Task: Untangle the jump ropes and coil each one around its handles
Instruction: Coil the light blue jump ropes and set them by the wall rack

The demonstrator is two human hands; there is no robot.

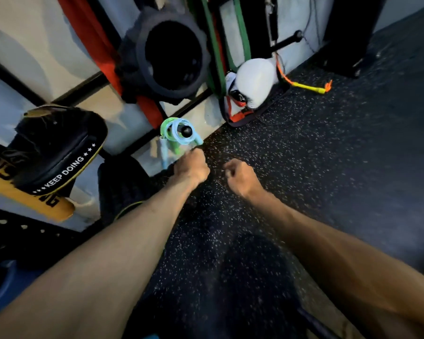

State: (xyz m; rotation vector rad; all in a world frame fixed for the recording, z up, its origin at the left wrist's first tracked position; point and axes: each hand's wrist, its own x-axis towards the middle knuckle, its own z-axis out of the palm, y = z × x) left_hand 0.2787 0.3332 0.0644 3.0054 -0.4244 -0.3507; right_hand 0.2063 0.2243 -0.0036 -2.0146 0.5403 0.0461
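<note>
Far to the left of the white padded boxing glove (pixel 255 80), a black leather focus pad lettered "KEEP DOING" (pixel 59 152) sits against the wall. Nearer the glove, down and to its left, a light blue and green plastic jump rope bundle (pixel 175 134) lies at the foot of the wall. Its loops are wound about a black-tipped handle, and a pale blue handle hangs below.

The left hand (pixel 192 166) meets the bundle's lower right edge with its fingers curled away from view. Blur hides whether it actually grips the rope. The right hand (pixel 240 176), below the glove on the speckled black rubber floor (pixel 303 155), is clenched into a fist around nothing visible. Just right of the glove lies an orange cord with a yellow handle (pixel 306 86).

Blue and green look wound together, so separating them seems to be the step in hand. That probably calls for the right hand to open, take one colour's handle and draw its loops free.
</note>
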